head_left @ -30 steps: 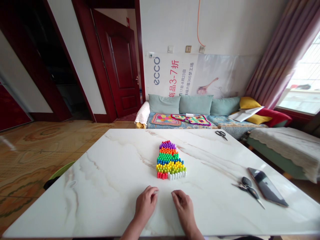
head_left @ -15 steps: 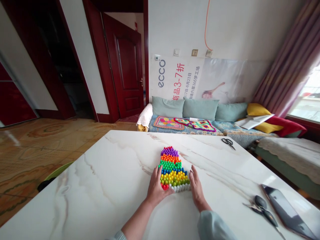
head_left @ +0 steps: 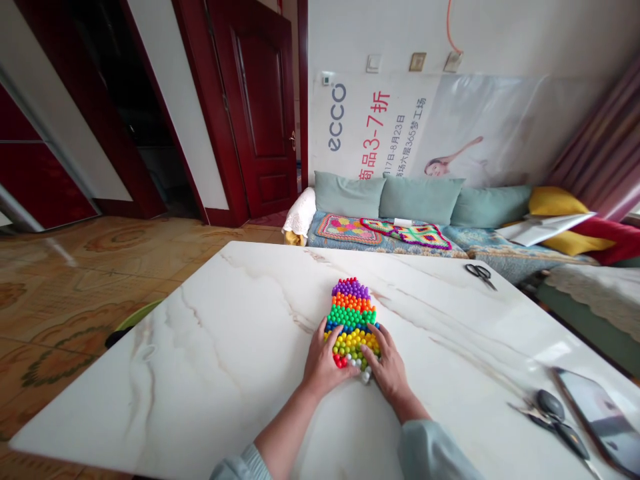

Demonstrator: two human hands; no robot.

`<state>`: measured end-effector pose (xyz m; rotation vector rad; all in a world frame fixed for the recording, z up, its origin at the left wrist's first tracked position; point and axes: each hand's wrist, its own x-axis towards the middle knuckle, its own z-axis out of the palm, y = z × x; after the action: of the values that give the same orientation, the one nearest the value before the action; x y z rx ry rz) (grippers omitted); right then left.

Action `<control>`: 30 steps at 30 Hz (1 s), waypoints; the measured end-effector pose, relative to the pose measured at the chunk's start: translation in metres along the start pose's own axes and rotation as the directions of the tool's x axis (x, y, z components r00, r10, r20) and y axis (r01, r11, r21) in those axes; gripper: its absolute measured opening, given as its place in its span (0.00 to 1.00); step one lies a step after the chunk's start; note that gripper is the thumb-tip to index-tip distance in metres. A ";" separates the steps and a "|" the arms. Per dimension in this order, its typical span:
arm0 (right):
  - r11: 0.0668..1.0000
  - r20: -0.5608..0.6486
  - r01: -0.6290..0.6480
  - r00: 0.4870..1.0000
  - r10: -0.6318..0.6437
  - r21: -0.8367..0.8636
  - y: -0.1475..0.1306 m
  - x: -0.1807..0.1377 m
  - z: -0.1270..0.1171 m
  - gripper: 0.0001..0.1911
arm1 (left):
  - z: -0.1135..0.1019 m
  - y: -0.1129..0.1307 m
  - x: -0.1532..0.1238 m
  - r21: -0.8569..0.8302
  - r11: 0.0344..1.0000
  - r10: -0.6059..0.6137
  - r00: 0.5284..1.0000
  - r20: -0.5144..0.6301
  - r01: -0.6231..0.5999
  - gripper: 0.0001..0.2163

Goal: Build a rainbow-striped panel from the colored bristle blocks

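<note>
A flat piece of beadwork (head_left: 353, 316) lies on the white marble-patterned table, its round beads in bands of red, purple, orange, green, blue, yellow, olive and white. My left hand (head_left: 323, 365) grips its lower left edge, fingers bent over the blue and yellow rows and thumb along the near edge. On the opposite side my right hand (head_left: 390, 368) holds the lower right edge, with fingertips on the yellow and olive beads. Some near-edge beads are covered by both hands.
Black-handled scissors (head_left: 481, 275) rest at the table's far right corner. Closer, on the right, are a black-handled metal tool (head_left: 556, 419) and a phone (head_left: 603, 417). Beyond the table (head_left: 200, 353) stands a sofa with green cushions (head_left: 420, 199). A red door (head_left: 263, 100) is behind, left.
My right hand has moved in from beside the beadwork onto its right edge. The fingers of my left hand have curled further over the beads. The camera view has shifted.
</note>
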<state>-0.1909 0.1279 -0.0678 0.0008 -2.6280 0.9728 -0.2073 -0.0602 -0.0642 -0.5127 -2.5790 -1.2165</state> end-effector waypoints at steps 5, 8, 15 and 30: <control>0.998 -0.092 -0.066 0.994 0.067 0.009 -0.023 -0.012 0.023 0.28 | -0.011 -0.006 -0.005 -0.049 0.999 -0.025 1.000 -0.008 0.024 0.38; 0.999 -0.097 -0.034 0.995 0.035 0.006 -0.045 -0.018 0.039 0.27 | -0.029 -0.021 -0.014 -0.081 0.997 0.009 1.000 0.029 -0.007 0.38; 1.000 -0.065 0.004 0.998 -0.005 -0.016 -0.113 -0.022 0.084 0.26 | -0.092 -0.070 -0.030 -0.047 0.999 0.007 1.000 0.017 -0.007 0.36; 0.993 0.057 0.088 0.994 -0.093 0.080 -0.157 0.010 0.116 0.30 | -0.147 -0.098 -0.010 0.239 0.964 -0.068 0.976 -0.206 0.118 0.28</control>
<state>-0.2186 -0.0646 -0.0481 0.1691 -2.6174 1.0588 -0.2287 -0.2346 -0.0441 -0.2088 -2.5581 -0.8974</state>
